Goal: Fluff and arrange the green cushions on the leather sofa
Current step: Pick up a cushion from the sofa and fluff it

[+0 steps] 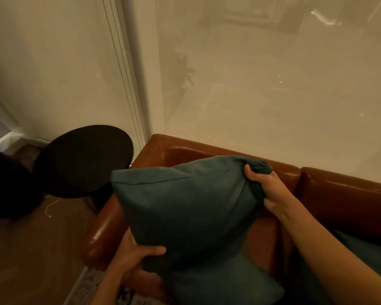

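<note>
The held cushion (185, 208) is a matt green cloth with a soft, slightly napped look and a stitched seam near its top edge. The sofa (339, 194) is smooth brown leather, glossy enough to catch highlights on its arm and back. The round table (84, 159) has a dark matt top. The floor (31, 249) is smooth brown wood.

A dark green fabric cushion (189, 208) is held above the seat of the brown leather sofa (343, 190), tilted, with its upper right corner bunched and a seam visible along its top left edge. A second green cushion (224, 282) is positioned directly beneath it. What appears to be a third green cushion (370, 249) is seen at the right edge.
</note>
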`<action>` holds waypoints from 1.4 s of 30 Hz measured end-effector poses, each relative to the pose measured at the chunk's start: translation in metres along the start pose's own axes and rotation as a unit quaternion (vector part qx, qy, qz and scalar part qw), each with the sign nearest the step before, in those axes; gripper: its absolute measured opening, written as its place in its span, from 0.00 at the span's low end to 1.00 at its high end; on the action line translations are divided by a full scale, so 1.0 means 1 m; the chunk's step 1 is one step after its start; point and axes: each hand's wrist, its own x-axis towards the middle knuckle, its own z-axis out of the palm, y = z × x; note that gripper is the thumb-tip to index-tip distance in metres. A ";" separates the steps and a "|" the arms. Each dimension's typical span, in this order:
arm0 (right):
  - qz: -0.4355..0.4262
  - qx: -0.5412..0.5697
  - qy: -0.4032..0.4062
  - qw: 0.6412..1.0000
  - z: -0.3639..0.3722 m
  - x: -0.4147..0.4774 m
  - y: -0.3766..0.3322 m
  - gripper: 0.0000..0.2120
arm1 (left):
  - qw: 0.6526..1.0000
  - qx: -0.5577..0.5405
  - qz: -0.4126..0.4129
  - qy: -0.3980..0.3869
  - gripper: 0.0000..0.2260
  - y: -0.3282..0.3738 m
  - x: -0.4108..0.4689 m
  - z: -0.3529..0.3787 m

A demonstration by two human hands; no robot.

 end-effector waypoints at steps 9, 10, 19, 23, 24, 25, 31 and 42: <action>0.054 -0.080 0.109 0.989 -0.037 0.029 0.015 0.48 | 0.991 -0.006 0.038 0.130 0.29 0.041 -0.030 0.049; 0.062 -0.123 0.113 0.984 -0.041 0.029 0.020 0.53 | 0.989 0.012 0.038 0.143 0.27 0.042 -0.035 0.051; -0.155 -0.469 -0.105 0.863 0.030 0.005 0.028 0.62 | 0.913 0.342 0.045 0.217 0.39 0.049 -0.019 0.048; -0.352 -0.647 -0.161 0.657 0.095 0.010 0.021 0.63 | 0.861 0.452 0.037 0.229 0.31 0.071 0.000 0.054; -0.371 -0.688 -0.173 0.600 0.109 0.016 0.024 0.62 | 0.857 0.460 0.035 0.228 0.28 0.073 0.009 0.053; -0.376 -0.723 -0.186 0.548 0.121 0.024 0.030 0.61 | 0.855 0.466 0.034 0.225 0.27 0.074 0.019 0.051; -0.321 -0.825 -0.260 0.387 0.177 0.090 0.086 0.42 | 0.847 0.498 0.002 0.185 0.24 0.064 0.093 0.031; -0.148 -0.852 -0.294 0.407 0.213 0.181 0.195 0.37 | 0.882 0.450 -0.048 0.131 0.26 -0.007 0.190 0.015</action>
